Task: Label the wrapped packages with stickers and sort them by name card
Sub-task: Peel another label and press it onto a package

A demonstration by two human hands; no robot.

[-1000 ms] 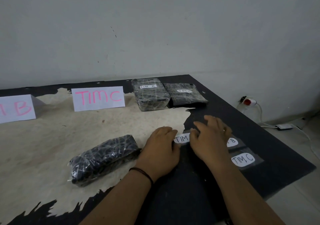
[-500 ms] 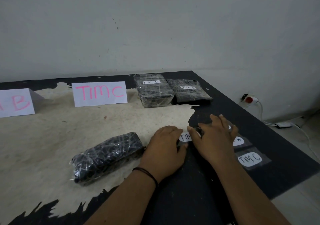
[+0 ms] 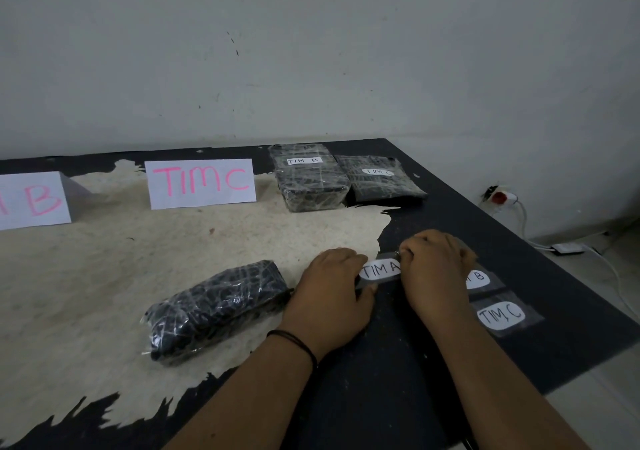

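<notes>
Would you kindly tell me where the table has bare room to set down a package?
Bare room lies in front of the TIM C card, between it and the unlabelled package. It is crowded at the right, where both hands work the TIM A sticker beside more stickers.

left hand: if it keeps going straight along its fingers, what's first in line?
Probably the TIM A sticker, already at the left hand's fingertips; just beyond it, the right hand. Depth is unclear.

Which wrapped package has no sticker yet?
The near package, beside the left hand. The two far ones read TIM B and TIM C.
</notes>
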